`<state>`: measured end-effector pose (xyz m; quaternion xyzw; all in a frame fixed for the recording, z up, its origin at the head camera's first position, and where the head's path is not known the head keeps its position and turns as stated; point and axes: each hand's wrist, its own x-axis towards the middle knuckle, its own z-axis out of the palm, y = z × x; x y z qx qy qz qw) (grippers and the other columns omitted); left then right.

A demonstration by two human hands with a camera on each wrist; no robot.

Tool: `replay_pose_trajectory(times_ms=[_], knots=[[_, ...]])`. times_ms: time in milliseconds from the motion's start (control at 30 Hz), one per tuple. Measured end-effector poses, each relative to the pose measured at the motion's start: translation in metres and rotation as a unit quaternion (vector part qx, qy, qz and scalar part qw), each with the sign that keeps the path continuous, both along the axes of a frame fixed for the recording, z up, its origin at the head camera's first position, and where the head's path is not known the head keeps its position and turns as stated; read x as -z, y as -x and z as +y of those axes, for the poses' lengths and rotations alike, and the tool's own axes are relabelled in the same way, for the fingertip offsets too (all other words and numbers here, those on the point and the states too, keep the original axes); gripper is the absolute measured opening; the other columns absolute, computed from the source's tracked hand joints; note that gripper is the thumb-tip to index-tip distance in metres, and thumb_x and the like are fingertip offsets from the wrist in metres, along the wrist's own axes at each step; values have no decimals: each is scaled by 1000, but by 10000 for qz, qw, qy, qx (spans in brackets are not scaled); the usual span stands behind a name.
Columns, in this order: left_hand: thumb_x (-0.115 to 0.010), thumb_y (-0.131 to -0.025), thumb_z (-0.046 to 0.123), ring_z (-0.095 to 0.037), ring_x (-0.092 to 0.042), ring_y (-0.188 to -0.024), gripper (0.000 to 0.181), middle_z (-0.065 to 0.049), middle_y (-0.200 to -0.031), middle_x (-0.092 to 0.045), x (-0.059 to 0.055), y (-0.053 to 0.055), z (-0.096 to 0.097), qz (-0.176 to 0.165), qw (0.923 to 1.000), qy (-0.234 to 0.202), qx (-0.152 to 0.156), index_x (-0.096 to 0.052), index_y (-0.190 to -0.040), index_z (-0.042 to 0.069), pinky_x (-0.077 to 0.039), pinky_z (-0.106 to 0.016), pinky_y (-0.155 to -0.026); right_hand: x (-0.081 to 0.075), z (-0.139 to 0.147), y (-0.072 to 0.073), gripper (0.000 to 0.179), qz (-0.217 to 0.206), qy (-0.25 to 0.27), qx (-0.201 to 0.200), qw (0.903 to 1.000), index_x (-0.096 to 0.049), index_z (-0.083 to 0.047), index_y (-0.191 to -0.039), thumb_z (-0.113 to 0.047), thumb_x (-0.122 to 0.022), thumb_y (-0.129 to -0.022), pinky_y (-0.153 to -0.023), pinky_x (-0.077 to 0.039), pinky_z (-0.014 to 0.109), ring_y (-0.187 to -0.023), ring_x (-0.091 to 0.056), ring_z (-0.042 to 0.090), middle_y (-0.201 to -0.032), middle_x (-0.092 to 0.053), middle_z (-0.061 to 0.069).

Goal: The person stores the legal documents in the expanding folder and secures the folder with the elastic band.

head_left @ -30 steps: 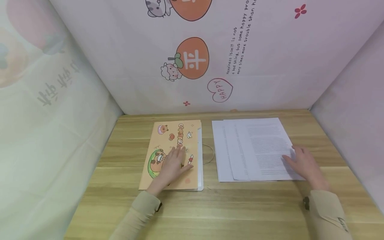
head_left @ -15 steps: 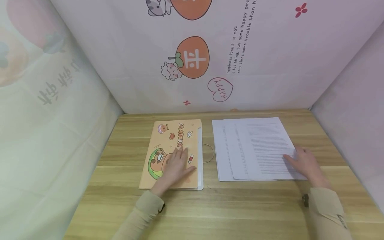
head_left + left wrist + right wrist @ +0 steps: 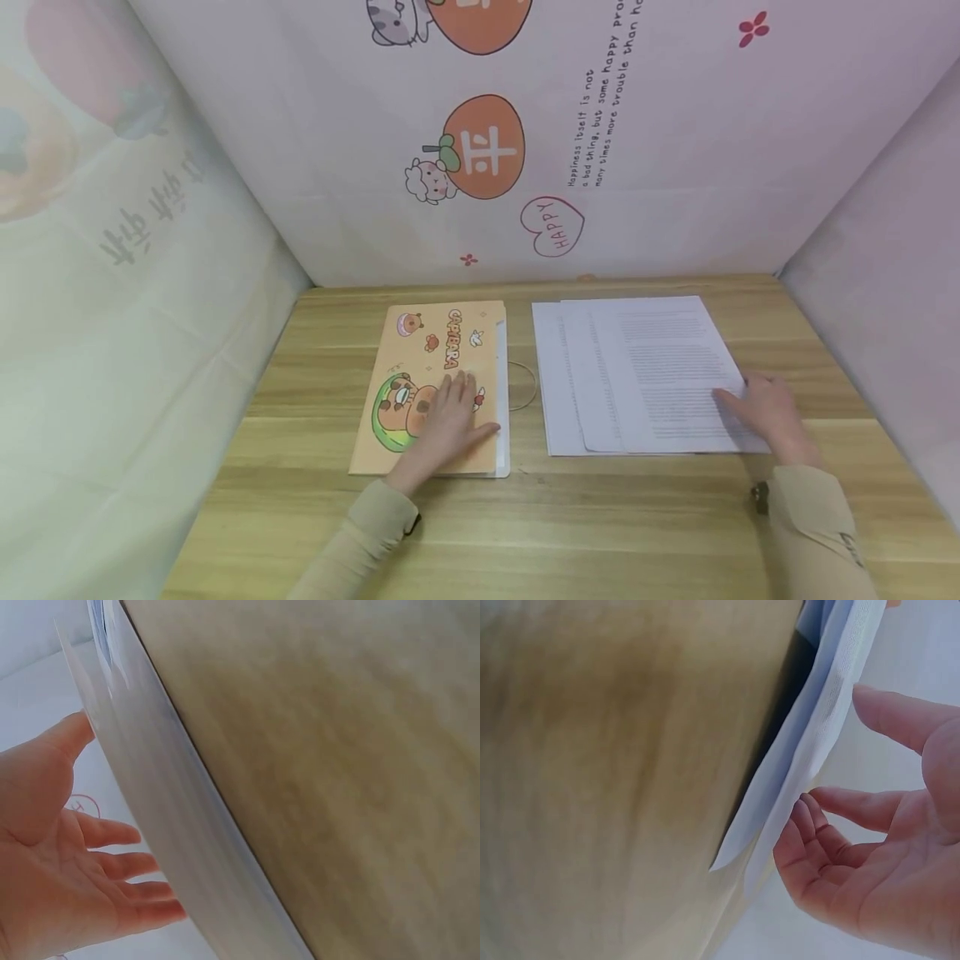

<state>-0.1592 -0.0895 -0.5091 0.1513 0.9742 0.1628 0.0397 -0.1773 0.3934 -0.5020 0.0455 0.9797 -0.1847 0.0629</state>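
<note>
A pale orange folder (image 3: 401, 350) with capybara drawings lies on the table's left half. My left hand (image 3: 446, 425) rests on its cover, fingers straight and thumb spread towards the right edge. In the left wrist view, the left hand (image 3: 67, 870) touches the cover above white layers (image 3: 150, 750). To the right lies an overlapping stack of printed paper sheets (image 3: 660, 350). At its right edge is my right hand (image 3: 768, 408), thumb over the top sheet. The right wrist view shows loosely bent fingers (image 3: 810, 862) at the sheets' (image 3: 817, 727) edge, which stands slightly off the table.
A thin cord loop (image 3: 528, 385) sticks out from the folder's right side, between it and the papers. The wooden table (image 3: 570, 533) meets printed cloth walls (image 3: 675, 225) at the back and both sides.
My left hand has slid slightly right and nearer over the cover. The right hand has shifted a little right along the paper edge. Folder and sheets stay put.
</note>
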Motion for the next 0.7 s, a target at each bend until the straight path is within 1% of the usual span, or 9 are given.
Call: replay_pose_trajectory(times_ms=[167,300,467,700], knots=[[-64,-87,58,-50,-29,-146,97,-26,-158,-31,1,0,6,81,9996,258,3,-30,-151,-5,-29,-62,-119,-2,-1,0,73,-96,-159,114,9998,-45,25,-128,-39,-58,-93,-89,-42,68,-108,-44,63,-122,-50,48],[-64,-87,58,-51,-29,-145,96,-28,-158,-30,2,0,10,106,9992,387,62,-32,-150,-7,-31,-62,-118,-3,-1,0,72,-139,-218,140,9996,-47,24,-126,-38,-60,-92,-86,-44,65,-106,-47,62,-122,-51,47],[-66,-86,57,-53,-31,-144,95,-31,-156,-31,3,-2,15,98,9991,394,108,-35,-147,-9,-33,-62,-116,-5,-3,1,72,-236,-124,184,9995,-46,23,-127,-36,-62,-90,-88,-43,66,-107,-45,62,-123,-50,47],[-67,-85,58,-52,-33,-142,96,-31,-155,-33,3,-4,17,154,9992,362,40,-37,-146,-9,-36,-63,-114,-7,-2,4,74,-391,87,274,9988,-45,22,-129,-37,-64,-88,-87,-44,65,-108,-45,61,-125,-49,47]])
